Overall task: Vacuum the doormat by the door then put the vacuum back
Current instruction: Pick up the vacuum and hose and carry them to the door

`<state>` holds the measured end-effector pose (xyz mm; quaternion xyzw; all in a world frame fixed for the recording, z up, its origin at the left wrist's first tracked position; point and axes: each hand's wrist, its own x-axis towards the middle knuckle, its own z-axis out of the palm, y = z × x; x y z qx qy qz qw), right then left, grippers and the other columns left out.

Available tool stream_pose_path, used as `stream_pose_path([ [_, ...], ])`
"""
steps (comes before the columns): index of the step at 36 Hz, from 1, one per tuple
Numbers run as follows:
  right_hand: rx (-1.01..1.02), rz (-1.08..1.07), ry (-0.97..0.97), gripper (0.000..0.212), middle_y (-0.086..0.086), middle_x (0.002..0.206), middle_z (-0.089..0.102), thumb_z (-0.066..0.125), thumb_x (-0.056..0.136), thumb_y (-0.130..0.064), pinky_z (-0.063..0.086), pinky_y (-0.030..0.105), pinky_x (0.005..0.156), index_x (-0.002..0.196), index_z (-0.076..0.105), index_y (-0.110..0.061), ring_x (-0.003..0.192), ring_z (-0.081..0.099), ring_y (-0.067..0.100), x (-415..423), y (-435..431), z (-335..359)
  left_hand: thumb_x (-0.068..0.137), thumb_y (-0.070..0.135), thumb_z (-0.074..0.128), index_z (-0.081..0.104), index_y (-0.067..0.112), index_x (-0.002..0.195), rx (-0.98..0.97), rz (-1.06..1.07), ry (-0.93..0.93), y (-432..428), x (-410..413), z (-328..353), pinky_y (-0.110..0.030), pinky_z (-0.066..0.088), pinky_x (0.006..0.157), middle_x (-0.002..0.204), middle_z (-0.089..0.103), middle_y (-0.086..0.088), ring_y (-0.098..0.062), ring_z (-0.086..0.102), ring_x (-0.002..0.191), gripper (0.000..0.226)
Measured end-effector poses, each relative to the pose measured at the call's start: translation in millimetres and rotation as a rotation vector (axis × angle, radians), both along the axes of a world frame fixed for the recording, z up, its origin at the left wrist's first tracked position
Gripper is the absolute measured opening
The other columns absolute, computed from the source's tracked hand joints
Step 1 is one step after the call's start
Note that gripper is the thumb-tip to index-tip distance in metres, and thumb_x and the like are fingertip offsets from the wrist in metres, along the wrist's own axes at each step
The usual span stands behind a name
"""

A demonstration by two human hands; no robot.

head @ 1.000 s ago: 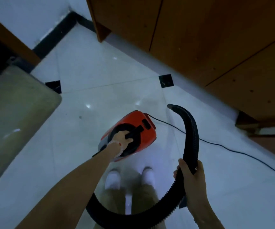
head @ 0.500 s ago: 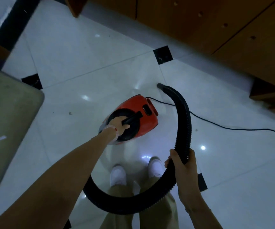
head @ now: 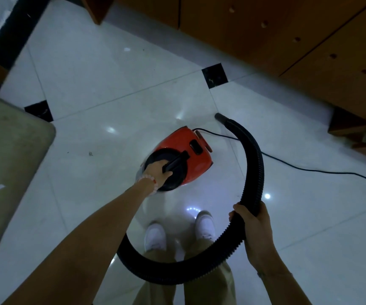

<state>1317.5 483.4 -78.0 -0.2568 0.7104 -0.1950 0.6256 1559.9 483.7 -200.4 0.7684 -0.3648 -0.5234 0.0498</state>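
A small red canister vacuum (head: 196, 155) with a black top sits low over the white tiled floor in front of my feet. My left hand (head: 159, 172) is shut on its black carry handle. Its black ribbed hose (head: 253, 172) loops from under my left arm, round to the right and forward, ending in a nozzle (head: 220, 117) near the floor. My right hand (head: 253, 227) grips the hose at mid-length. The beige doormat (head: 8, 164) lies on the floor at the left edge.
The vacuum's black power cord (head: 309, 170) trails across the tiles to the right. Wooden cabinets (head: 287, 29) run along the top and right, with a low wooden piece (head: 358, 128) at the right edge. A black skirting (head: 12, 29) marks the wall at top left.
The view has tilted down and shifted right, so the doormat slid toward the left edge. The vacuum and hose stay in my hands, with the nozzle now nearer the floor.
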Motion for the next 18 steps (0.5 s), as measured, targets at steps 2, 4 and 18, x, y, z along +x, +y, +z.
stream_pose_path([
  [2, -0.014, 0.000, -0.006, 0.023, 0.007, 0.072, 0.056, 0.060, 0.086, 0.002, 0.049, 0.032, 0.061, 0.104, 0.051, -0.009, 0.062, 0.056, 0.020, 3, -1, 0, 0.091, 0.014, 0.054, 0.051, 0.002, 0.127, 0.002, -0.024, -0.016, -1, -1, 0, -0.035, 0.041, 0.100, 0.126, 0.059, -0.020, -0.034, 0.053, 0.118, 0.038],
  [4, -0.023, -0.014, -0.021, 0.021, 0.006, 0.071, 0.055, 0.062, 0.087, -0.003, 0.049, 0.031, 0.059, 0.103, 0.051, -0.011, 0.059, 0.055, 0.019, 5, -3, 1, 0.091, 0.014, 0.054, 0.051, 0.001, 0.126, 0.009, -0.035, -0.030, -2, -1, 1, -0.036, 0.041, 0.100, 0.125, 0.059, -0.021, -0.034, 0.053, 0.118, 0.037],
  [18, 0.047, -0.173, -0.104, 0.011, 0.004, 0.067, 0.058, 0.059, 0.090, -0.009, 0.051, 0.032, 0.061, 0.100, 0.053, -0.009, 0.052, 0.061, 0.016, -5, -27, -8, 0.091, 0.014, 0.051, 0.038, 0.006, 0.138, -0.093, -0.129, -0.094, -31, -8, 6, -0.039, 0.037, 0.107, 0.138, 0.047, -0.016, -0.032, 0.047, 0.124, 0.049],
])
